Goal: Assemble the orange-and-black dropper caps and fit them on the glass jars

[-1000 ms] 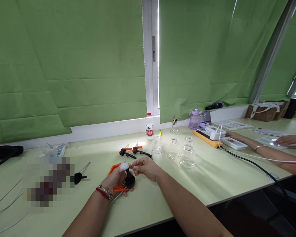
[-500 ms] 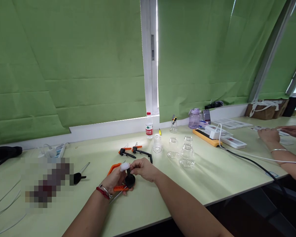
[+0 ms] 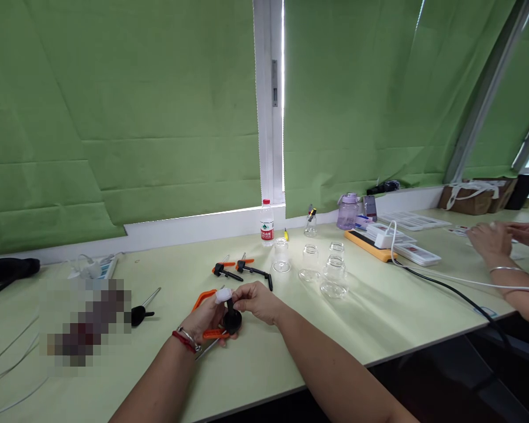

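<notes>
My left hand [image 3: 205, 322] is wrapped around a black-and-orange tool with a metal rod [image 3: 232, 321]. The tool's round black part faces up, a black arm rises from it, and the rod sticks out toward the lower left. White material covers my left thumb tip. My right hand [image 3: 258, 302] is closed in a pinch beside the black arm; whatever sits between its fingertips is too small to make out. Just beyond my hands lie two similar black-and-orange tools, one on the left [image 3: 224, 270] and one on the right [image 3: 253, 268].
Several glass jars stand to the right, including a front jar [image 3: 334, 276]. Behind them are a water bottle [image 3: 267, 223] and a purple bottle [image 3: 347, 212]. A black piece with a metal rod [image 3: 139, 315] lies left. Cables cross from a power strip [image 3: 374, 247]; a co-worker's hands [image 3: 491, 241] are far right.
My right fingertips have shifted slightly onto the black arm; my left hand keeps its hold on the tool. The co-worker's hands have come together at the far right.
</notes>
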### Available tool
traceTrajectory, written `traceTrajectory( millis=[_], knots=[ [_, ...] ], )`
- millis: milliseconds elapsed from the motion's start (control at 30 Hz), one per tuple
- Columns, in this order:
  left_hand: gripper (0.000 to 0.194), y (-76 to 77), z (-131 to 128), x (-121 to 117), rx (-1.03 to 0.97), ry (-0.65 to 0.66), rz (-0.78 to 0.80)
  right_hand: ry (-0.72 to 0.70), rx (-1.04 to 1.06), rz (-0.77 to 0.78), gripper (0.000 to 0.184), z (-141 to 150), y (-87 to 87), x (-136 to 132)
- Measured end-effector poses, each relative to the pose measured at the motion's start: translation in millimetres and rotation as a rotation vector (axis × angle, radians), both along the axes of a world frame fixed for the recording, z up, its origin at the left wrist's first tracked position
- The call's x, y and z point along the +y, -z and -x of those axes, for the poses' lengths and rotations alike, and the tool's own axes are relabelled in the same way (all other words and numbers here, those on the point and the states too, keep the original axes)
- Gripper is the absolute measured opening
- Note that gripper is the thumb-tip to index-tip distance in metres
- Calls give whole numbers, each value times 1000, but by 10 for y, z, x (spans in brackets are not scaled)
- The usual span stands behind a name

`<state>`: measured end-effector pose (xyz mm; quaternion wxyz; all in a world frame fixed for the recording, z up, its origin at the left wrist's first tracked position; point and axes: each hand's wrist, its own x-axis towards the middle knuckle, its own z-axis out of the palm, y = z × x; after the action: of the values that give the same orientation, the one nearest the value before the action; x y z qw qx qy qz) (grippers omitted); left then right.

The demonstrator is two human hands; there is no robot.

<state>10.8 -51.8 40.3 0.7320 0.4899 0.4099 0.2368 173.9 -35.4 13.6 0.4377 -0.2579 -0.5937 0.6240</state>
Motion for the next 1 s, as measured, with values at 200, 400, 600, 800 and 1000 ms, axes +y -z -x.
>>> traceTrajectory(
  millis=[200, 400, 600, 800, 1000],
  knots=[
    [51, -5, -6, -1, 1, -14, 3, -8, 15, 9, 27, 4, 50, 24],
    [52, -1, -1, 7, 7, -13, 18, -8, 18, 9, 30, -3, 69, 26],
    [48, 12, 5, 23, -25, -6, 36, 2, 19, 26, 31, -16, 46, 10],
    [49, 20, 4, 25, -17, -2, 28, 2, 41, 59, 37, -29, 48, 19],
    [49, 14, -2, 21, 1, -1, 16, -40, 67, 30, 40, -25, 66, 31]
  ],
)
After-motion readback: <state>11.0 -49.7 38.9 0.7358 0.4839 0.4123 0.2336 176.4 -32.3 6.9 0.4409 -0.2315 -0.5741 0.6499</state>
